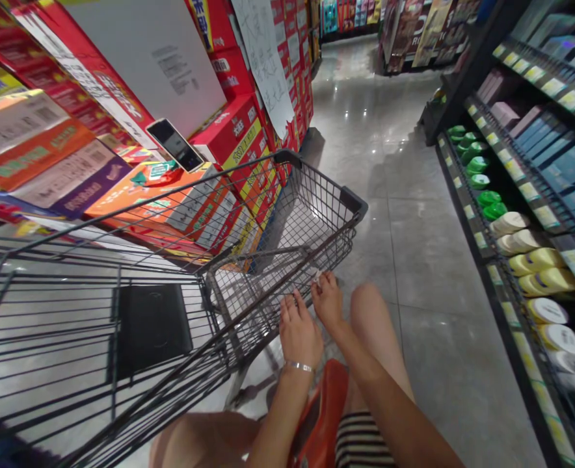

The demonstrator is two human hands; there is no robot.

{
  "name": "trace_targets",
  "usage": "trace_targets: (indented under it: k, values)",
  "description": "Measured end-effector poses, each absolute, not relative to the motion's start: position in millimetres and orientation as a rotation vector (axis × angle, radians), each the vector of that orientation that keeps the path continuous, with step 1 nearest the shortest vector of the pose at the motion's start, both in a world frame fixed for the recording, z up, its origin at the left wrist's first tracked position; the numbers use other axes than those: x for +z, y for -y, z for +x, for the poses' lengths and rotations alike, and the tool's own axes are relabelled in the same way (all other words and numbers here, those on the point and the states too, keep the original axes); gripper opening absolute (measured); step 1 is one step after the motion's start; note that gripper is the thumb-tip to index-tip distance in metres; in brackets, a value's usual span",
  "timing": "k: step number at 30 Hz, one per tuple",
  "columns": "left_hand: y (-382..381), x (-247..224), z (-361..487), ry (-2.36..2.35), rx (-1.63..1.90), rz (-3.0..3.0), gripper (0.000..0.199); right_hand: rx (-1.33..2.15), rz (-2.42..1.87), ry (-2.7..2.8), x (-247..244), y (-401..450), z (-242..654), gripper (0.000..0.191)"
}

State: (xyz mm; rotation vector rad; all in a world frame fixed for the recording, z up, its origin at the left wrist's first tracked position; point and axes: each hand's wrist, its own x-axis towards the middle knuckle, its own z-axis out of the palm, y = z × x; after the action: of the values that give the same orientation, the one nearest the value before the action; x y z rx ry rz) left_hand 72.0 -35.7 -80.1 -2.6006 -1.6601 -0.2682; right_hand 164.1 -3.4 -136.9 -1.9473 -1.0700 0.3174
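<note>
A black wire shopping cart [311, 244] stretches across the left and middle, close in front of me. My left hand [301, 331], with a silver bracelet on the wrist, lies with fingers extended at the cart's near side; whether it touches the wires is hard to tell. Just right of it is my right hand [328, 300], fingers curled. A small whitish scrap [315, 277], perhaps tissue, shows at those fingertips; its kind is unclear. An orange-red bag [324, 409] rests on my lap beneath my forearms.
Stacked red and orange cartons [190, 208] stand beyond the cart, with a phone [175, 144] leaning on top. On the right, a black shelf [482, 227] holds green, yellow and white tubs and boxes. Grey tiled floor [365, 162] runs between them.
</note>
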Motion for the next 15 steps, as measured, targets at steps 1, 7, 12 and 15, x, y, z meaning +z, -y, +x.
trace_targets:
  k: [1, 7, 12, 15]
  values:
    - [35.6, -80.4, 72.0, 1.654, -0.264, -2.597, 0.065, 0.299, -2.005, 1.106, -138.5, 3.6, 165.4, 0.026]
    - [36.4, -85.0, 72.0, 1.662, -0.204, -2.581, 0.071, 0.365, -2.224, 1.209, -147.5, 3.1, 172.0, 0.03]
    - [35.1, -80.6, 70.4, 1.634, -0.086, -2.617, 0.071, 0.423, -2.288, 1.217, -148.6, 1.1, 174.2, 0.034]
    - [33.4, -76.3, 69.9, 1.636, -0.074, -2.637, 0.071, 0.416, -2.308, 1.248, -144.1, 0.2, 175.9, 0.034]
